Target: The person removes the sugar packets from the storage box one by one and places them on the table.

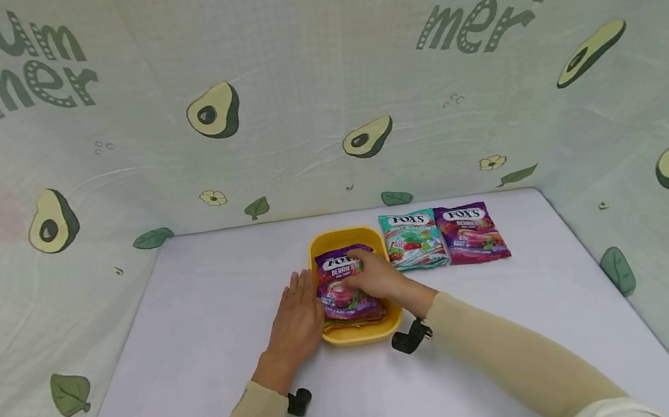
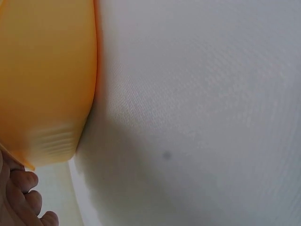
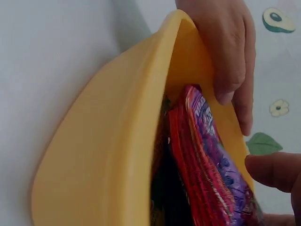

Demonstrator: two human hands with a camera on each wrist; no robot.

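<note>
Bracing yellow tub (image 1: 360, 336) on bench (image 1: 206, 307) with extended left hand (image 1: 294, 317), touching purple candy bag (image 1: 337, 300) inside with right hand (image 1: 378, 275), can't tell if gripping; could skew bags beneath (image 3: 187, 172) by pressing unevenly.

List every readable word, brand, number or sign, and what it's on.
"Sum mer", twice: backdrop cloth.
"FOX'S MINT BLOSSOM": green packet.
"FOX'S BERRIES": purple packet beside it.
"FOX", its end covered by the right hand, and "BERRIES": top purple packet in the yellow tub.
Smaller packet print: too small.
Right wrist view's packet lettering: blurred.
</note>
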